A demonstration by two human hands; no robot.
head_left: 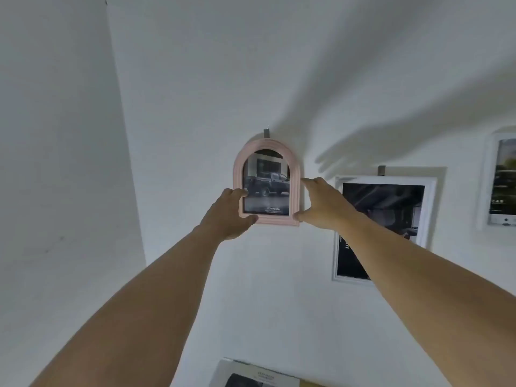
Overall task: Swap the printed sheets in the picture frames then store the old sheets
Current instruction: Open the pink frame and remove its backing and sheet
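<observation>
Pink arched frame (267, 143) hangs from wall hook (266, 133), truck sheet (266, 188) inside. Left hand (226, 216) grips lower left edge; right hand (324, 205) clasps lower right corner, thumb beneath. Two-sided hold probably keeps it level for unhooking.

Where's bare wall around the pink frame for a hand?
Bare wall lies left of the pink arched frame up to the corner, above it, and below it down to the printed sheet. Right is crowded: only a narrow strip before the white frame, and the right hand fills it.
</observation>
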